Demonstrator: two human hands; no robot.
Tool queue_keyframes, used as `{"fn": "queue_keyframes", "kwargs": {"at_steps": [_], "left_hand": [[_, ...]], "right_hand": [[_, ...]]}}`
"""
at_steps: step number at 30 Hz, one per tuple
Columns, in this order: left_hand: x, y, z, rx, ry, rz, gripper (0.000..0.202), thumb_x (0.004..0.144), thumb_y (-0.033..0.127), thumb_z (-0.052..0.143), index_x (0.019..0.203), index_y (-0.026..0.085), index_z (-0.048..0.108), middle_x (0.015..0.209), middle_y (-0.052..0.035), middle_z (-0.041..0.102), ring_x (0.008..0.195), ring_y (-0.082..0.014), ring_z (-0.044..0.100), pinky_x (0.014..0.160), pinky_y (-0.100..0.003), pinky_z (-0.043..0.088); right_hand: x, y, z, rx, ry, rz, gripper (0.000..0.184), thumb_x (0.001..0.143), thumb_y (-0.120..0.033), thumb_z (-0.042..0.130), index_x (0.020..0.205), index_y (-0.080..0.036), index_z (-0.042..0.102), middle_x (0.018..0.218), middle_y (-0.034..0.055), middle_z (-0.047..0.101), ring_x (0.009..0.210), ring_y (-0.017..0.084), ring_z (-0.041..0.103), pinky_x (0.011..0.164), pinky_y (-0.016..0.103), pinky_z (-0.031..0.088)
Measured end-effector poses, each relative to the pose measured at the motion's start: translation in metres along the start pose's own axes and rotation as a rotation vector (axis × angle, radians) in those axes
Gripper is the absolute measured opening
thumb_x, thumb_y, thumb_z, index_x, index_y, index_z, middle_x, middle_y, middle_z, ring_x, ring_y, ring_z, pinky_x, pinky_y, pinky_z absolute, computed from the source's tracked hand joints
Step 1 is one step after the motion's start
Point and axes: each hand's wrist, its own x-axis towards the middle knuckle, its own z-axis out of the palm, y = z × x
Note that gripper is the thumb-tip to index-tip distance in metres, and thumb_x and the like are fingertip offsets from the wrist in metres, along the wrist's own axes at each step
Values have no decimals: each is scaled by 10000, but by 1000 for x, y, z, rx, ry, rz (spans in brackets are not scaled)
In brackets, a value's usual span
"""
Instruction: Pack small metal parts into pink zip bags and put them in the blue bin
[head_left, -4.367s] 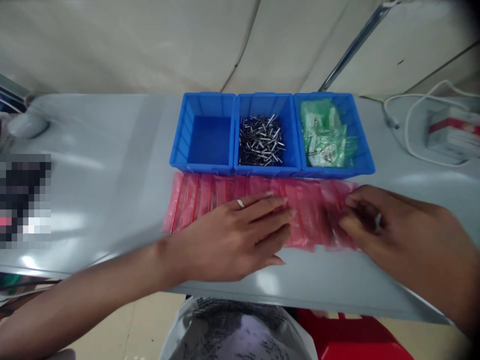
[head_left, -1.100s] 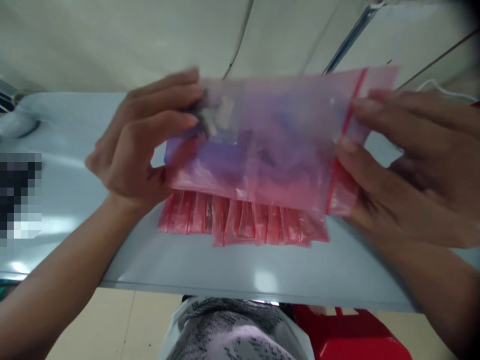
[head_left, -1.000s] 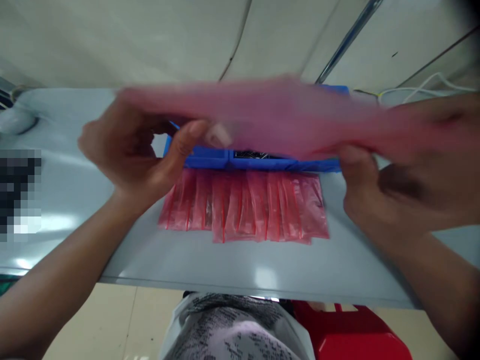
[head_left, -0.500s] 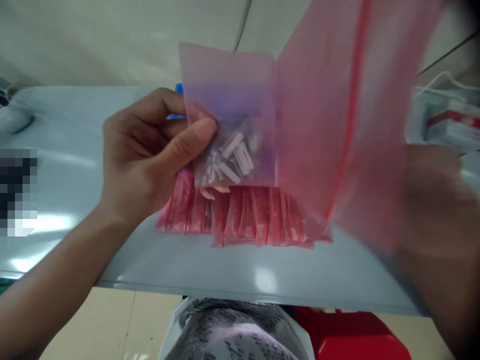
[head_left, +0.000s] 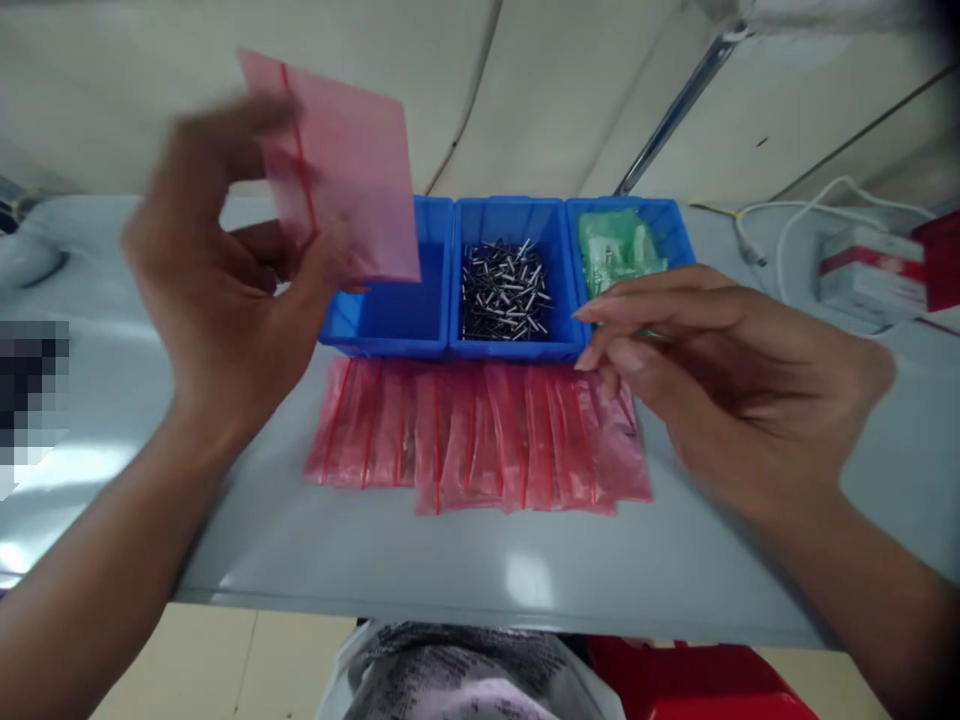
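Note:
My left hand [head_left: 225,290] is raised above the table's left side and pinches a pink zip bag [head_left: 341,165] with a red seal strip, held upright above the left blue bin [head_left: 390,310]. The hand is blurred by motion. My right hand [head_left: 720,380] hovers over the right end of a row of overlapping pink zip bags [head_left: 480,435], fingers stretched out toward the left, holding nothing. Behind the row, the middle blue bin [head_left: 506,290] holds several small metal pins, and the right blue bin [head_left: 630,245] holds green plastic bags.
The grey table [head_left: 487,570] ends in a front edge near my body. White cables [head_left: 795,215] and a white and red box [head_left: 862,275] lie at the back right. A red stool [head_left: 712,680] stands below the table edge.
The bag I held with both hands is now in my left hand alone, swung up to the left. My right hand has let go and dropped toward the row of bags.

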Motion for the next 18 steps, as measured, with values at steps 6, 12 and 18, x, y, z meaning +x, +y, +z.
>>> {"fn": "queue_keyframes", "kwargs": {"at_steps": [6, 12, 18], "left_hand": [[-1, -11, 0, 244, -93, -26, 327, 987, 191, 803, 1314, 181, 813, 1171, -3, 784, 674, -1, 640, 666, -93, 618], [-4, -4, -3, 560, -174, 316, 470, 980, 412, 829, 1404, 215, 777, 1656, -171, 618, 1624, -431, 525, 1309, -626, 537], [-9, -8, 0, 692, -424, 407, 447, 1155, 476, 501, 1490, 238, 676, 1149, -68, 869, 1031, -280, 847, 1303, -619, 591]], "right_hand": [[0, 6, -4, 1, 92, 28, 380, 935, -16, 773, 1121, -314, 916, 1037, 43, 803, 753, 179, 735, 506, 371, 509], [-3, 7, -5, -184, 94, -27, 433, 943, 47, 709, 1104, -311, 892, 1013, -8, 806, 734, 131, 745, 515, 334, 514], [-3, 6, -8, -416, 39, -162, 387, 949, 39, 691, 1025, -305, 851, 990, -35, 835, 881, 138, 778, 657, 327, 566]]}}
